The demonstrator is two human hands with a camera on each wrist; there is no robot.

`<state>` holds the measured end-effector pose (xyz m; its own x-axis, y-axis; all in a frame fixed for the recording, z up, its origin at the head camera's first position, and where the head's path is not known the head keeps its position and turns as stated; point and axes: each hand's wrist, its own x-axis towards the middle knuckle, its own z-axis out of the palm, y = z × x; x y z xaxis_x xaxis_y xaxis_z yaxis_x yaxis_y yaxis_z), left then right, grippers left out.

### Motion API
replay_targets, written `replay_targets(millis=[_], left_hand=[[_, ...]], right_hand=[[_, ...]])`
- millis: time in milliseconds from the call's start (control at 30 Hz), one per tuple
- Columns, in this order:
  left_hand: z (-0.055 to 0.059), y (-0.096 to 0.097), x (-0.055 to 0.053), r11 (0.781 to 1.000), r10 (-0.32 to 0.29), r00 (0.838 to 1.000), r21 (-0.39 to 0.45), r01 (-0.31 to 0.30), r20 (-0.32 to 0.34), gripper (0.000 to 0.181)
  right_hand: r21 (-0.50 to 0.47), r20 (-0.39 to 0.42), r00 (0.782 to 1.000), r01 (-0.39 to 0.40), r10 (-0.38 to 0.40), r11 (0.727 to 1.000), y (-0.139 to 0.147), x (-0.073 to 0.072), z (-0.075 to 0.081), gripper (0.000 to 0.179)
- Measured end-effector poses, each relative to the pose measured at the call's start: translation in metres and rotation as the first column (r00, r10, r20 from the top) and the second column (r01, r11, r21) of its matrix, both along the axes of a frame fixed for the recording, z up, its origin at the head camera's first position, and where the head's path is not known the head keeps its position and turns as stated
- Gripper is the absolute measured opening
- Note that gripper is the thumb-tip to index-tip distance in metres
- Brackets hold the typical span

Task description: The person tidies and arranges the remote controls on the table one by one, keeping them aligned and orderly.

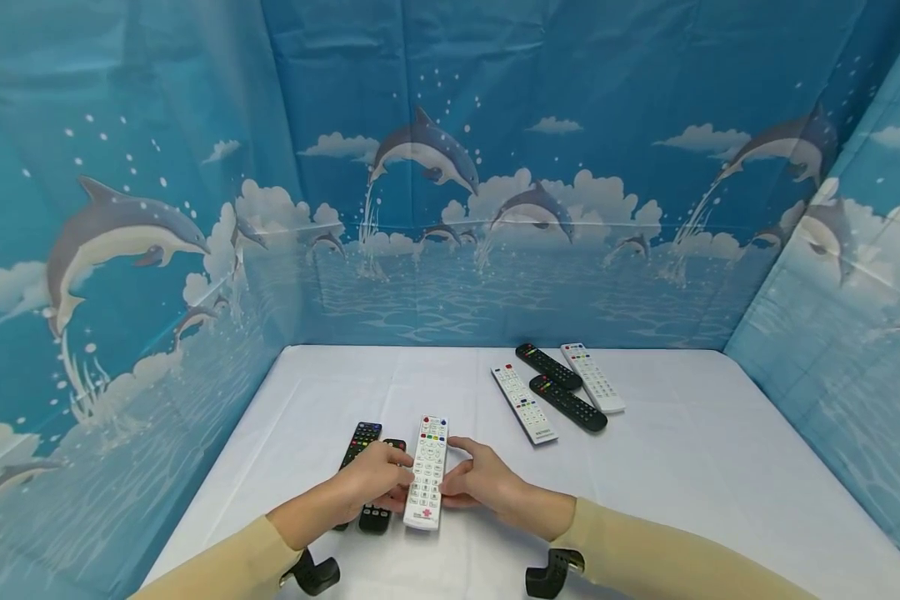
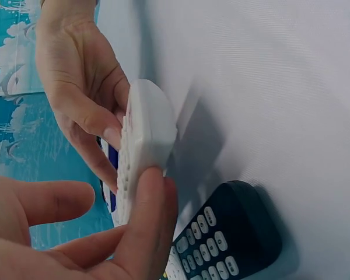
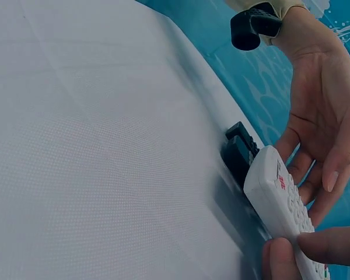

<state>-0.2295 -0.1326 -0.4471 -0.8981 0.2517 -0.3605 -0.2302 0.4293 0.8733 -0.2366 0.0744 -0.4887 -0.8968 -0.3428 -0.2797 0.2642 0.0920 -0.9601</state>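
Observation:
A white remote control with coloured buttons near its far end is held between my hands, slightly above the table with its shadow underneath. My right hand pinches its right edge, thumb over the buttons and a finger against the side, as the right wrist view shows. On the other side my left hand touches the left edge with its fingertips; its thumb stands apart from the remote. Two black remotes, one farther left and one nearer, lie partly hidden below the left hand.
Toward the back right of the white table lies a group of remotes: a white one, a black one, another black one and a second white one. A dolphin-print curtain stands around the table.

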Motion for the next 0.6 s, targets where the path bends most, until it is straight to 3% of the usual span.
replay_targets(millis=[600], left_hand=[[0.011, 0.005, 0.001, 0.992, -0.031, 1.0, -0.125, 0.031, -0.001, 0.027]], right_hand=[[0.117, -0.001, 1.0, -0.03, 0.031, 0.993, -0.003, -0.002, -0.001, 0.081]])
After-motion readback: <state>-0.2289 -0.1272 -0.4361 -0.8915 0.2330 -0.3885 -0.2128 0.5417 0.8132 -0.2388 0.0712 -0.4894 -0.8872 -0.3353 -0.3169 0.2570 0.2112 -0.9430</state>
